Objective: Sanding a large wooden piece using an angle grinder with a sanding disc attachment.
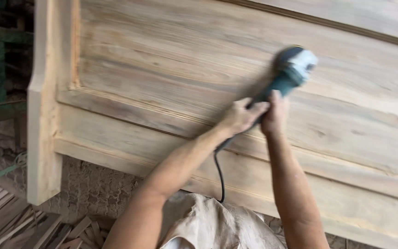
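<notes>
Sander: a corded hand-held power tool with a dark teal body and a pale head, positioned at roughly 2 o'clock from frame centre; its head lies against the large wooden panel and appears motion-blurred. Left hand: clenched around the rear of the tool body, fingers wrapped over the grip, forearm extending down toward 7 o'clock. Right hand: grasping the same body just beside the left hand, at its 3 o'clock, slightly nearer the head; forearm running down toward 5 o'clock; both hands touch the tool and sit close together. Black power cord: exits the tool's rear below the left wrist and hangs toward 6 o'clock, passing in front of the panel's lower rail. Panel: pale, unfinished timber with visible grain, standing nearly upright, with a raised frame; a thick wooden post forms its edge at 9 o'clock. Wood offcuts: loose strips on the floor at 8 o'clock. Beige cloth: visible at 6 o'clock between the forearms.
</notes>
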